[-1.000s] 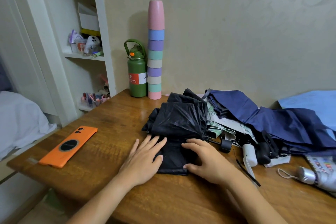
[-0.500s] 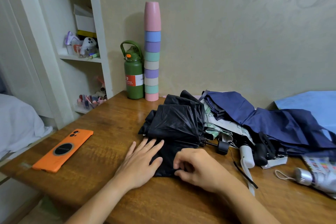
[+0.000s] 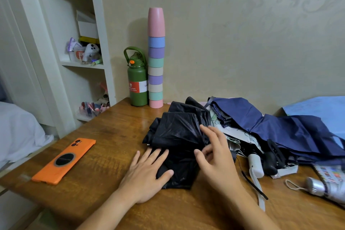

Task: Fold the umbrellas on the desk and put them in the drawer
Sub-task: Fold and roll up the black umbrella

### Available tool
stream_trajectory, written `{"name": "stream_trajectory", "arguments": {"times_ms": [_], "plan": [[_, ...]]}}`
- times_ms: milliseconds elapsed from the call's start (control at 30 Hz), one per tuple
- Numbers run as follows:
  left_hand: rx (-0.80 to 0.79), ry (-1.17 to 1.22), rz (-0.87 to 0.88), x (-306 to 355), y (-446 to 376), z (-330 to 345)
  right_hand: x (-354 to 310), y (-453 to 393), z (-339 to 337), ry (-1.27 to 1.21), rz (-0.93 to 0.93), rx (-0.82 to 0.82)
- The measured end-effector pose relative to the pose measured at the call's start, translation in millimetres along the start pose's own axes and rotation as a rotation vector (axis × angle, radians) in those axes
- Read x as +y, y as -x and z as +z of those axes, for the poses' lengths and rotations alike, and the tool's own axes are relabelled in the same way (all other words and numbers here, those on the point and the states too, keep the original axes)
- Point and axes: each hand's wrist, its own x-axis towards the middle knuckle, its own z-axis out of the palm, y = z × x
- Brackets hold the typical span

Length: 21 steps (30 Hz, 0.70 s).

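On the brown wooden desk (image 3: 104,136) the crumpled black fabric umbrella (image 3: 179,136) lies lengthwise away from the person, its near end pressed flat under the open-fingered left hand (image 3: 147,171), while the nearer right hand (image 3: 214,157) hovers loosely spread, gripping nothing

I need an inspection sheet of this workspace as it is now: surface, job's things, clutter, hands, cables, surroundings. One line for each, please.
Surface: wooden desk, glossy, against the wall.
Job's things: black umbrella partly folded at the centre; navy umbrella loose to its right; a patterned umbrella between them; silver umbrella at the right edge. No drawer in view.
Clutter: orange phone, green bottle, cup stack.
Hands: left hand flat, pressing the black umbrella's lower fabric; right hand over the fabric with fingers spread, gripping nothing.
Cables: nothing seen.
Surroundings: white shelves with small items to the left; blue cloth at the far right.
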Motion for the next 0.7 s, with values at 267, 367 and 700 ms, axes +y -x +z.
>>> {"name": "stream_trajectory", "arguments": {"times_ms": [267, 367, 700], "plan": [[0.252, 0.317, -0.009, -10.4, -3.0, 2.2, 0.3, 1.1, 3.1, -0.211, 0.13, -0.111], [0.312, 0.377, -0.037, -11.5, -3.9, 2.8, -1.5, 1.2, 2.2, -0.135, 0.064, -0.136], [0.301, 1.164, -0.337, -12.4, -2.2, -6.1, -8.9, 0.6, -0.3, 0.006, -0.289, -0.454]]}}
